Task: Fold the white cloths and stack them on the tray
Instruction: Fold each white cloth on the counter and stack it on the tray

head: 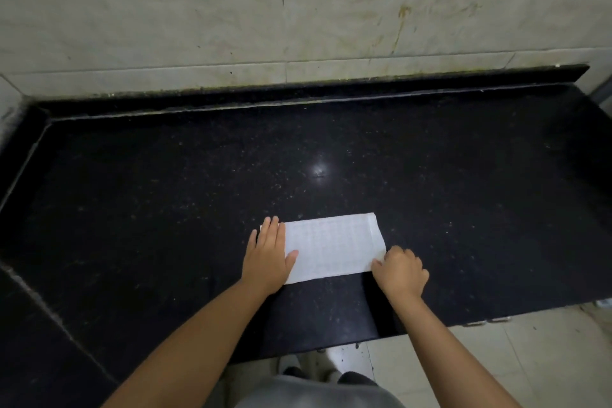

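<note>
A white cloth (331, 245), folded into a long rectangle, lies flat on the black stone counter (165, 192) near its front edge. My left hand (268, 258) rests flat on the cloth's left end, fingers stretched and together, thumb out over the fabric. My right hand (402, 272) is curled at the cloth's near right corner, with its fingertips pinching that corner. No tray is in view.
The speckled black counter runs wide to the left, right and back, with a raised dark lip along the tiled wall (298, 10). Its front edge is just below my forearms. Pale floor tiles (530, 358) show at lower right.
</note>
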Tool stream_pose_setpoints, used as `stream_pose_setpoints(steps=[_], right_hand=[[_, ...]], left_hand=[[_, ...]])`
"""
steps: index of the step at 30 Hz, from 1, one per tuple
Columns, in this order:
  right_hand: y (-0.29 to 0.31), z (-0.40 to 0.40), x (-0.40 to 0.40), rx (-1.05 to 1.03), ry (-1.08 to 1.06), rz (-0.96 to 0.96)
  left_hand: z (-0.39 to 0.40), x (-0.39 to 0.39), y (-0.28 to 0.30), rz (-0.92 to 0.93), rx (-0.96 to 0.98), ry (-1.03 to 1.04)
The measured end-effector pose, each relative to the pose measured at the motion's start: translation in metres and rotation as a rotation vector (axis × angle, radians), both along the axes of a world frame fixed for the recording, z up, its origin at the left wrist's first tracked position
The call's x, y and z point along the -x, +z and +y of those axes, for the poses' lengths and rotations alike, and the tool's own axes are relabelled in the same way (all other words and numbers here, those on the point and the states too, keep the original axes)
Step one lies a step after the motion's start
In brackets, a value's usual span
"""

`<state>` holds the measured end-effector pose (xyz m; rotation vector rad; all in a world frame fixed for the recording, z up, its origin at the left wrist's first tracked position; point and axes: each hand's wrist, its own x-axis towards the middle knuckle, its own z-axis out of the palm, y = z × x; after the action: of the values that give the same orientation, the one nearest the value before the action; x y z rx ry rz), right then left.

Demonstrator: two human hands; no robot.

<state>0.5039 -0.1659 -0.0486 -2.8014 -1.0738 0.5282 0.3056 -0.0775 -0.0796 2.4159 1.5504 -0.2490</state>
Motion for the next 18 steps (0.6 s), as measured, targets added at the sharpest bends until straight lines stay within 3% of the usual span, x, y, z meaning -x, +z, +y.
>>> stream_pose_setpoints(steps=[3,7,11,15,18], right_hand=[[0.004,0.005,0.002,-0.100,-0.026,0.109],[0.027,0.015,0.020,-0.443,-0.054,0.313],[0.047,0.034,0.071,-0.683,0.181,0.282],[0.010,0.036,0.125,-0.556,0.607,0.216],[-0.022,0.026,0.140,-0.448,0.758,0.172]], left_hand=[[-0.002,0.001,-0.005,0.013,0.007,0.002],[0.001,0.005,-0.003,-0.036,0.029,-0.012],[0.008,0.031,0.011,-0.121,-0.020,-0.020],[0.016,0.075,0.019,-0.167,-0.071,0.103],[0.007,0.098,0.016,-0.201,-0.075,0.148]])
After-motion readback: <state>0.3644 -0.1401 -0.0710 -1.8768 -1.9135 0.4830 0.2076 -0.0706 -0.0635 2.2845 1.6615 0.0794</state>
